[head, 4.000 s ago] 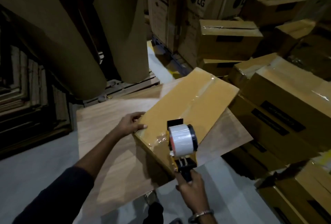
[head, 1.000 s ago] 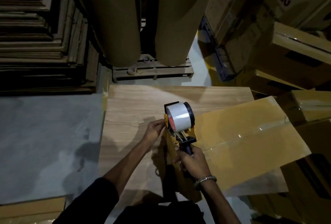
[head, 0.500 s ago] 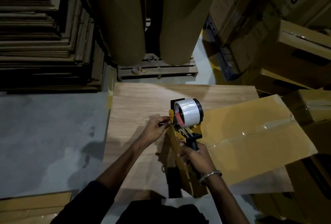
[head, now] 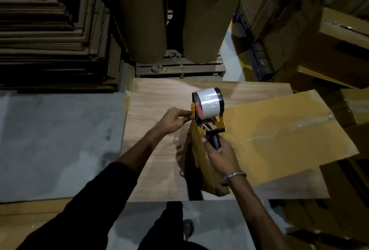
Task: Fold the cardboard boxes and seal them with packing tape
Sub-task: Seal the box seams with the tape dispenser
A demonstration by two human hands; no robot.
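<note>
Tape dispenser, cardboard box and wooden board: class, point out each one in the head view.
tape dispenser (head: 208, 103), head view, on the clear tape roll.
cardboard box (head: 279, 138), head view, on its taped top face.
wooden board (head: 159, 98), head view, on bare surface left of the dispenser.

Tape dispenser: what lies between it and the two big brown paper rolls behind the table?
In the head view, bare wood-grain table top runs from the tape dispenser to the far edge, then a wooden pallet under the paper rolls.

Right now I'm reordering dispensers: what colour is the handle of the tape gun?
Black, on a yellow frame; the tape gun's handle, gripped by the right hand, shows in the head view.
</note>
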